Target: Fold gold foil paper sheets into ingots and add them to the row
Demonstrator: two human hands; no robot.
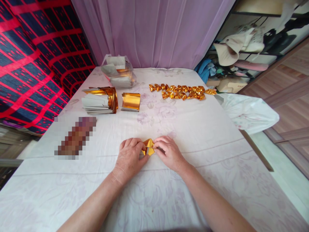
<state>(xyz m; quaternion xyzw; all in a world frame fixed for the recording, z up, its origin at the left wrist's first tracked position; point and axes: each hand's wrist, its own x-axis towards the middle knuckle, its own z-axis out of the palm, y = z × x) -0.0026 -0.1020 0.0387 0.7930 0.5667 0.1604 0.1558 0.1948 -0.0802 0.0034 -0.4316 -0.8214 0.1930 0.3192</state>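
Observation:
A partly folded sheet of gold foil paper (150, 149) is between my two hands, low over the white flowered tablecloth. Fingers and thumb of my left hand (132, 150) grip its left side and hide part of it. On its right edge, my right hand (168, 150) pinches the paper between thumb and fingertips. Farther back lie a small stack of gold foil sheets (131, 101) and a larger stack of grey-backed foil sheets (98, 103). Several folded gold foil pieces (183, 92) sit in rows at the back right.
A clear plastic bag of foil sheets (119, 72) stands at the back left. Something blurred out by pixels (76, 137) lies on the left. Purple curtain (154, 32) hangs behind the table. A shelf with hats and shoes (241, 48) is at right, near a white cloth-covered shape (253, 112).

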